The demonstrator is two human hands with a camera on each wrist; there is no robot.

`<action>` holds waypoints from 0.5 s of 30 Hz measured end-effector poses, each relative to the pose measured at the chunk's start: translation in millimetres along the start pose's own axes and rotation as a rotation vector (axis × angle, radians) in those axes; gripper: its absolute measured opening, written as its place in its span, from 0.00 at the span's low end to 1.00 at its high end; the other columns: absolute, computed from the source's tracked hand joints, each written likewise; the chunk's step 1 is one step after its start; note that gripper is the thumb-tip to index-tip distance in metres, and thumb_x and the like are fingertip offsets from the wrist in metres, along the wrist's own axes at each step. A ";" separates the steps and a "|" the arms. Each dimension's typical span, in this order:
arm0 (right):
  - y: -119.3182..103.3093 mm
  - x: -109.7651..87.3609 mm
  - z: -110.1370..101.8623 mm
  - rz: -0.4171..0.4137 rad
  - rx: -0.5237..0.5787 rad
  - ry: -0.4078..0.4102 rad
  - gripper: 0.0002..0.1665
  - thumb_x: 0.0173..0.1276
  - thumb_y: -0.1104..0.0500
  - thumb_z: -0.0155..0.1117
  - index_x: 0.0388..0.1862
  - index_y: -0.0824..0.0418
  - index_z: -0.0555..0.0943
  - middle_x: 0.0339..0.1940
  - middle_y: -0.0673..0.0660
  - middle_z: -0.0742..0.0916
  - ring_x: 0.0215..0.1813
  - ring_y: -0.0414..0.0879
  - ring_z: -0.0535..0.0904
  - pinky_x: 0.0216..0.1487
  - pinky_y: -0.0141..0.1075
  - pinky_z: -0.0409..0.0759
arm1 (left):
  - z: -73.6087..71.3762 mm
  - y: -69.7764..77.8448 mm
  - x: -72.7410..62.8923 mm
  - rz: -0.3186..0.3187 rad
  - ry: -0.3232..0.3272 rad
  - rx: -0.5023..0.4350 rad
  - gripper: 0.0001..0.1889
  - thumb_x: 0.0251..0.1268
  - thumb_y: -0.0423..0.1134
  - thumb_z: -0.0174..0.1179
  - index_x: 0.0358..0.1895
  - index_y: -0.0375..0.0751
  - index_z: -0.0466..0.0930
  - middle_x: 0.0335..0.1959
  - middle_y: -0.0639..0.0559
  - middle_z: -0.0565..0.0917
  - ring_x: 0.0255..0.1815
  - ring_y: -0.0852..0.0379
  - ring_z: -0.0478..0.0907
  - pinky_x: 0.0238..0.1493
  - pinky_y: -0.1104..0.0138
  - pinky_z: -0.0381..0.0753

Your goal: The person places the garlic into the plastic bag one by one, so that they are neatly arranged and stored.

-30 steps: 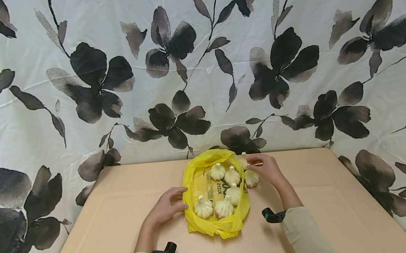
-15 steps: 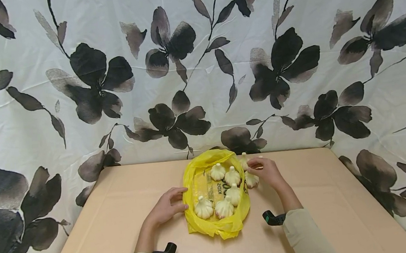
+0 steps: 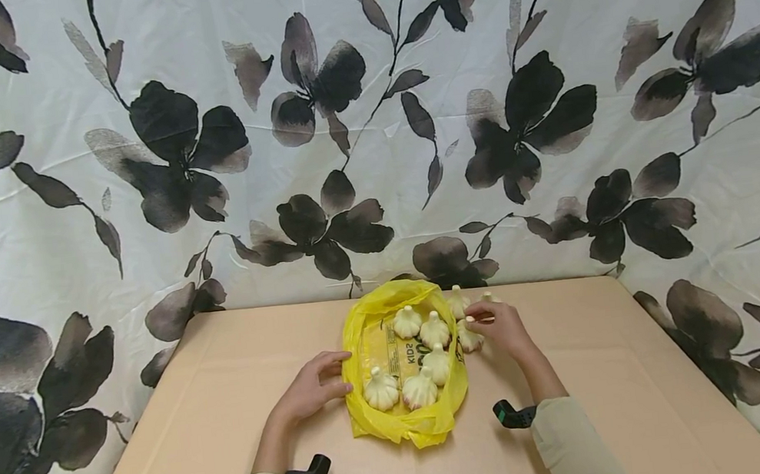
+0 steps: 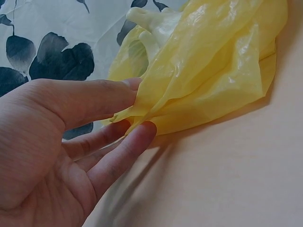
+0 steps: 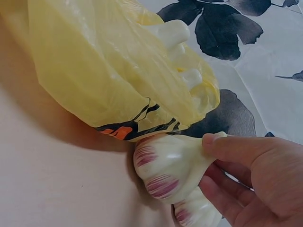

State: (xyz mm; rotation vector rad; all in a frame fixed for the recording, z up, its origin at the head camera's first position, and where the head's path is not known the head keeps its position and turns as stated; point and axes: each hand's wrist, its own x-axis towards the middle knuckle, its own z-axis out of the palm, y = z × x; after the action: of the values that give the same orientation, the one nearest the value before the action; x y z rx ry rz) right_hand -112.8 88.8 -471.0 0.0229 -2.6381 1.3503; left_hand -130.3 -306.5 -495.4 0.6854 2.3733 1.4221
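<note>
A yellow plastic bag lies with its mouth spread, several garlic bulbs inside. At the bag's left rim is my left hand; in the left wrist view the hand pinches the plastic between thumb and fingers. Right of the bag, my right hand holds a garlic bulb by its stem. The right wrist view shows this bulb, purple-streaked, touching the bag's printed side. A second bulb sits partly hidden below it, beside the fingers.
Another garlic bulb stands behind the held one, against the bag's right rim. A further bulb tip shows behind my right hand. The table extends to both sides. A floral cloth hangs along its back edge.
My right hand has shifted slightly right, its fingertips now on the nearer bulb's stem. The bulb behind shows more, and a further bulb tip has come into view. The left hand keeps its place.
</note>
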 end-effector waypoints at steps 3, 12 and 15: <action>1.7 -0.2 0.3 -0.007 -0.009 0.017 0.13 0.60 0.66 0.69 0.44 0.64 0.85 0.43 0.62 0.88 0.48 0.57 0.84 0.51 0.47 0.84 | 0.1 0.6 -0.6 -0.011 0.005 -0.003 0.29 0.58 0.43 0.68 0.64 0.45 0.73 0.63 0.47 0.74 0.61 0.44 0.76 0.64 0.49 0.74; 0.3 -1.7 -2.1 -0.035 -0.027 0.056 0.11 0.59 0.67 0.70 0.42 0.62 0.86 0.41 0.62 0.88 0.46 0.55 0.84 0.50 0.46 0.84 | -0.3 1.1 -1.0 -0.014 0.008 -0.009 0.29 0.58 0.42 0.68 0.64 0.45 0.73 0.63 0.48 0.74 0.61 0.45 0.76 0.64 0.49 0.74; -2.5 -2.5 -3.8 -0.042 -0.034 0.058 0.12 0.59 0.67 0.69 0.43 0.63 0.86 0.41 0.62 0.88 0.46 0.56 0.84 0.50 0.47 0.84 | -0.6 1.6 -0.8 -0.006 0.003 -0.012 0.30 0.58 0.42 0.68 0.64 0.44 0.72 0.63 0.47 0.74 0.61 0.44 0.76 0.64 0.49 0.73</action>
State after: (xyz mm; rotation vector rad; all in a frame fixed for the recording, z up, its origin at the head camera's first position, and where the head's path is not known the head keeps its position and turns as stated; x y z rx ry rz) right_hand -109.6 90.2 -467.2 0.0344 -2.5973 1.2735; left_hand -129.5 -306.8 -493.7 0.6720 2.3651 1.4354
